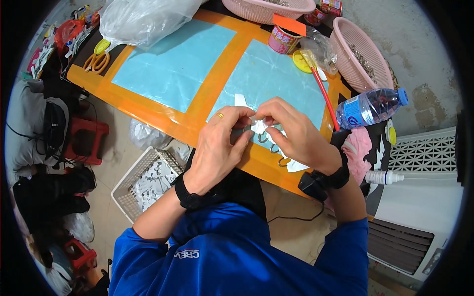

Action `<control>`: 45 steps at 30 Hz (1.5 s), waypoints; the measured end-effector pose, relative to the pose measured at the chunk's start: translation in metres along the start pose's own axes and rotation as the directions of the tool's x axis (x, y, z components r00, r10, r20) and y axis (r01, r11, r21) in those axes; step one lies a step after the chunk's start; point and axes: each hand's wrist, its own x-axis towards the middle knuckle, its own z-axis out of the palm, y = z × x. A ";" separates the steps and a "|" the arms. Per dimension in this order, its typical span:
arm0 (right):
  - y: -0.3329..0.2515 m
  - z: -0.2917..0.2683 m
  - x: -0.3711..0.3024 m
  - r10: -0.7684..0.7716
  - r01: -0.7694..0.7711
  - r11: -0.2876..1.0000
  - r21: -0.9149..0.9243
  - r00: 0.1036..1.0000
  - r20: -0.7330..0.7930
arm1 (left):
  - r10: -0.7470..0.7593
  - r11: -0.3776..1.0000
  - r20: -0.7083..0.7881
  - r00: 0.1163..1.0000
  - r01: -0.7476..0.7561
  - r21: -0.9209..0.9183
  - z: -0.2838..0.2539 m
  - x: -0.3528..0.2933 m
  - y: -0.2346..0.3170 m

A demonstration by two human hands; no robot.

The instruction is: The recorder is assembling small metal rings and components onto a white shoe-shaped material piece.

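Observation:
A white strip (295, 166) with several small curved metal rings (283, 162) along it lies slantwise beneath my hands, over the near edge of the table. My left hand (222, 143), with a ring on one finger, is closed in a pinch at the strip's upper part. Close beside it, my right hand (294, 130) pinches the same area with thumb and forefinger, its palm covering some of the strip. Fingertips hide what exactly is between them. Further off, the strip's white end (240, 100) shows past my left fingers.
Pale blue sheets (173, 64) framed by orange tape cover the table. Near its right side are a plastic bottle (370, 108), a red stick (323, 96), a tub (284, 39) and a pink basket (340, 44). Scissors (97, 60) lie far left; a white basket (129, 185) stands below left.

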 end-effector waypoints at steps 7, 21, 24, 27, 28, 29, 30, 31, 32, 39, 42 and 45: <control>0.002 -0.002 -0.002 -0.048 0.050 0.996 -0.074 0.998 0.029 | 0.016 1.000 -0.009 1.000 -0.016 -0.005 -0.001 0.000 -0.001; -0.001 -0.002 0.003 -0.008 0.009 1.000 -0.006 0.998 0.066 | 0.023 1.000 -0.016 1.000 -0.023 0.013 -0.001 0.000 -0.002; -0.001 -0.004 0.003 -0.055 0.059 0.994 -0.089 0.998 0.040 | 0.021 1.000 -0.014 1.000 -0.021 0.006 -0.001 0.000 -0.001; -0.001 -0.002 -0.001 -0.028 0.033 0.996 -0.085 0.998 0.061 | 0.016 1.000 -0.018 1.000 -0.016 0.002 0.000 0.000 -0.002; -0.002 -0.003 -0.001 -0.030 0.037 0.993 -0.110 0.997 0.066 | 0.015 1.000 -0.018 1.000 -0.015 0.000 0.000 0.000 -0.002; -0.003 -0.003 0.000 -0.032 0.041 0.990 -0.135 0.997 0.072 | 0.014 1.000 -0.019 1.000 -0.014 -0.001 0.000 0.000 -0.001; -0.003 -0.003 -0.001 -0.056 0.067 0.985 -0.159 0.995 0.077 | 0.013 1.000 -0.019 1.000 -0.013 -0.003 0.000 0.000 -0.001; -0.003 -0.003 -0.001 -0.079 0.093 0.979 -0.182 0.993 0.084 | 0.016 1.000 -0.018 1.000 -0.016 -0.001 -0.001 0.000 -0.001; -0.003 -0.002 -0.001 -0.103 0.120 0.971 -0.205 0.991 0.090 | 0.019 1.000 -0.016 1.000 -0.019 0.001 -0.001 0.000 0.000; -0.005 0.000 0.003 0.010 -0.005 0.998 -0.058 0.996 0.088 | 0.007 1.000 -0.009 1.000 -0.007 -0.002 -0.001 0.000 0.000; -0.005 0.000 0.005 0.037 -0.036 0.999 -0.009 0.993 0.111 | 0.013 1.000 -0.015 1.000 -0.013 0.005 0.000 -0.001 -0.002; -0.003 0.000 0.004 -0.003 0.006 0.999 -0.039 0.997 0.077 | 0.010 1.000 -0.014 1.000 -0.010 -0.008 0.000 -0.001 -0.002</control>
